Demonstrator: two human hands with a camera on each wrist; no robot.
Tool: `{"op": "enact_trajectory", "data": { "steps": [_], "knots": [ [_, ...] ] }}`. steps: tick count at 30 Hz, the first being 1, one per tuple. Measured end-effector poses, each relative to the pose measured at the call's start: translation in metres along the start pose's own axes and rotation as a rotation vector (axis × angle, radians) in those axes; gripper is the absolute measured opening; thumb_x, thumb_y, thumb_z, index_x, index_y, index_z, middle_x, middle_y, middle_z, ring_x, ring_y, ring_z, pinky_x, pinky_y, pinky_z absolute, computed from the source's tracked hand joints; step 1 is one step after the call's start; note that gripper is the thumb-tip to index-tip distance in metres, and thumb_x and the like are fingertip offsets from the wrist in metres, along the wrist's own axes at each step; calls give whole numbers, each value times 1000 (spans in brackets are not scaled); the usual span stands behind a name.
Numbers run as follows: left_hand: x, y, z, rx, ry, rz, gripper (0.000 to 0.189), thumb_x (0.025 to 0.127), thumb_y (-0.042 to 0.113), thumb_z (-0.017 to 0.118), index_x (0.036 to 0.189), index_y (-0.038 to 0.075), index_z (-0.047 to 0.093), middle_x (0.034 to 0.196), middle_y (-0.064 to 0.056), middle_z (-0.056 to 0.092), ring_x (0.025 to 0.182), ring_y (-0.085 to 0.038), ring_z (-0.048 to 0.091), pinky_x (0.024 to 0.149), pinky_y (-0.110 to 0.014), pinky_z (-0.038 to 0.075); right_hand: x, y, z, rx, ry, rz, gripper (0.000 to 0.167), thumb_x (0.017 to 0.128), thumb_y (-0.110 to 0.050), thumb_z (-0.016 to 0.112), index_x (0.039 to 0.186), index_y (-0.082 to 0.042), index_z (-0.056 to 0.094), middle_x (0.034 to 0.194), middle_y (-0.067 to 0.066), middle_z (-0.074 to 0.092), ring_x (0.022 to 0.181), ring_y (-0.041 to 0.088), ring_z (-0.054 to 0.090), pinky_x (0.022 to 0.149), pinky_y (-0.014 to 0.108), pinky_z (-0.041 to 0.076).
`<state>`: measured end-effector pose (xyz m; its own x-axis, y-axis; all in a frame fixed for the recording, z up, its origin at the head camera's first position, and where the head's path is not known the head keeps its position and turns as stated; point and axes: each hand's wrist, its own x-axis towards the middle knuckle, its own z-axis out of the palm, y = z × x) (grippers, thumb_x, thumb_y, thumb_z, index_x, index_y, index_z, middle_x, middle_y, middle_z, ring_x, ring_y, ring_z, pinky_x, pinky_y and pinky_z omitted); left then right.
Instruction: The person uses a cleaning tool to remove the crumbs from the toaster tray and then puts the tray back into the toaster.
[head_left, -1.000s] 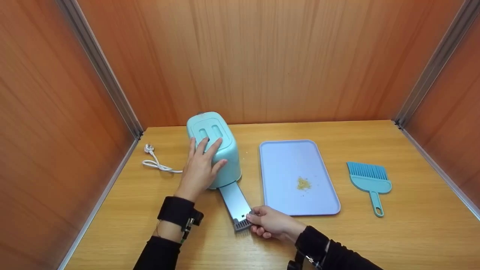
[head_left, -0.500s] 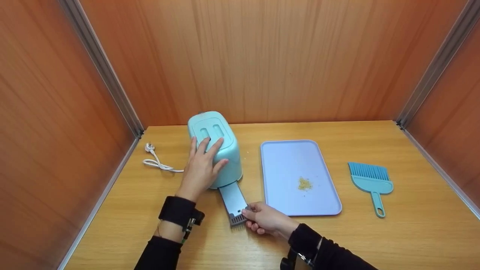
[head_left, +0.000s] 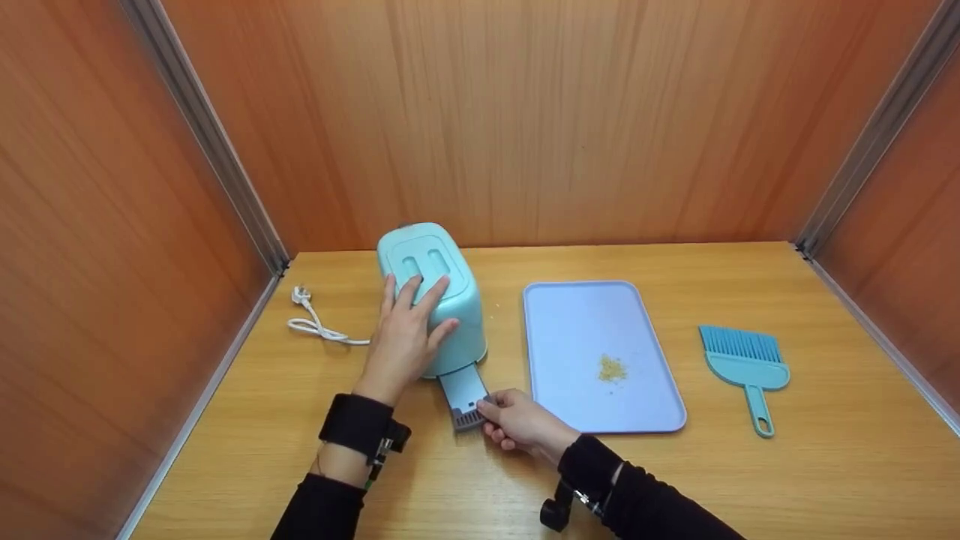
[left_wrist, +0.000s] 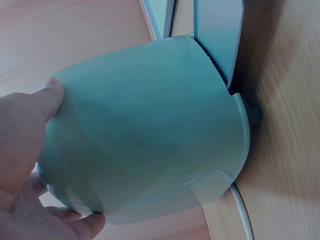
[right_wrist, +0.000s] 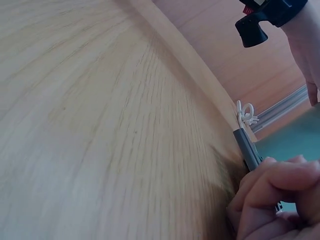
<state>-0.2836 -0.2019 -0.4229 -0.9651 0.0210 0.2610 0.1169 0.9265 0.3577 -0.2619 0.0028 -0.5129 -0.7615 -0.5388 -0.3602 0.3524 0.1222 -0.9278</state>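
A mint-green toaster (head_left: pixel 463 330) stands at the left of the table, with its long slotted top facing up. My left hand (head_left: pixel 401 341) holds its near end, fingers spread over the top and thumb against the side; the left wrist view shows that thumb and fingertips on the toaster (left_wrist: pixel 145 125). From the toaster's base juts a flat metal crumb tray (head_left: pixel 463 386) with a grey slotted end. My right hand (head_left: pixel 525 424) pinches the right corner of that end between thumb and fingers. In the right wrist view, curled fingers (right_wrist: pixel 270 195) partly hide the grey end (right_wrist: pixel 246 147).
A lilac serving tray (head_left: pixel 562 322) lies right of the toaster, bearing a small heap of yellowish crumbs (head_left: pixel 612 368). Farther right is a blue-green hand brush (head_left: pixel 748 371). The white cord and plug (head_left: pixel 311 322) lie at the left. Wooden panels (head_left: pixel 525 120) enclose the table.
My right hand has moved up and left with the crumb tray, which has slid farther into the toaster; less of it shows. The left hand stays on the toaster.
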Motion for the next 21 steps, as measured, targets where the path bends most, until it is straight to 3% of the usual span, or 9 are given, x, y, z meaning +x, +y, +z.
{"op": "enact_trajectory", "data": {
  "steps": [7, 15, 21],
  "knots": [
    [0, -1, -3, 8, 8, -2, 67, 105, 51, 65, 166, 35, 41, 173, -18, 33, 166, -52, 7, 123, -75, 33, 4, -6, 7, 39, 39, 13, 17, 114, -15, 51, 117, 0, 58, 74, -2, 56, 56, 2, 46, 47, 12, 40],
    [-1, -1, -3, 11, 3, 4, 67, 105, 52, 64, 166, 34, 41, 173, -19, 33, 165, -53, 8, 124, -75, 32, 12, -8, 11, 101, 130, 2, 23, 113, -5, 48, 134, 4, 44, 78, 4, 59, 60, 8, 56, 53, 17, 54],
    [-1, -1, -1, -1, 11, 12, 67, 105, 51, 65, 166, 34, 42, 172, -19, 34, 165, -54, 8, 123, -75, 34, 16, -8, 16, 144, 170, -24, 21, 112, -1, 46, 132, 2, 39, 79, 7, 61, 60, 11, 62, 57, 20, 60]
  ]
}}
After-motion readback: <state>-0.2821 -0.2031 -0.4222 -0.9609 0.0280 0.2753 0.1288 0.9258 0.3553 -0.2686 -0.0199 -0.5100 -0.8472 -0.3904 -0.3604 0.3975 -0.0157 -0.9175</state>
